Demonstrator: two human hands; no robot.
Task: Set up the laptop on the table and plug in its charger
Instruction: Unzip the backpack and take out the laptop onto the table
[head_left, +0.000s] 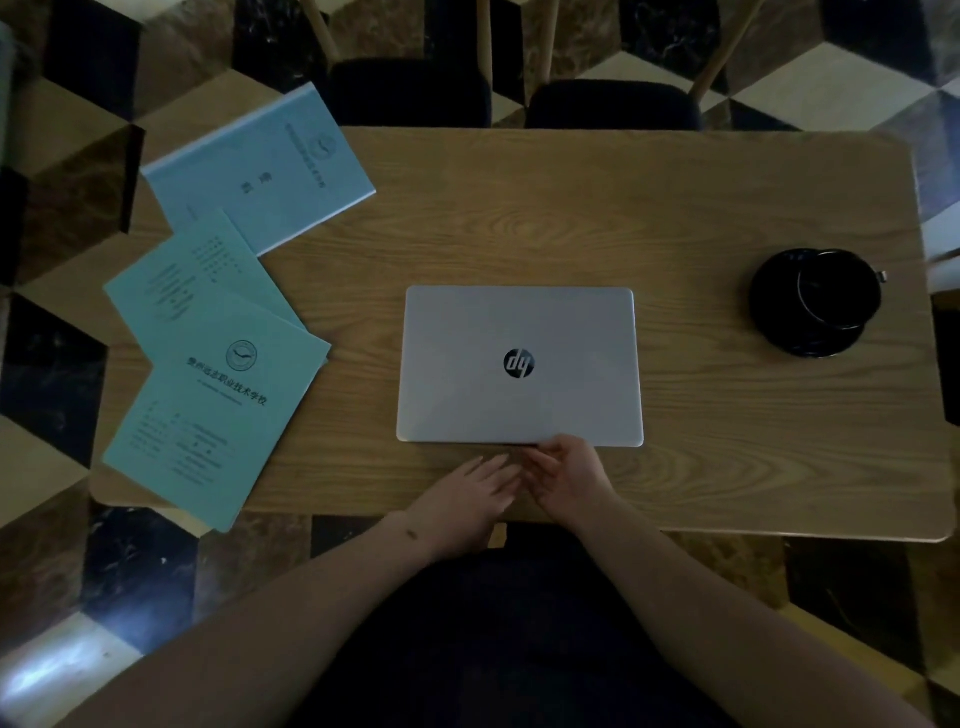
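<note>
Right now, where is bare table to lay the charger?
Bare wood between the closed silver laptop and the black cup on its saucer, also behind the laptop. Crowded left, where three blue booklets overlap.

You look down on a wooden table (675, 208) in dim light. The floor (67, 218) has a block pattern of black, brown and cream tiles. At 12 o'clock, two dark chairs (613, 104) with pale wooden legs stand at the table's far edge.
</note>
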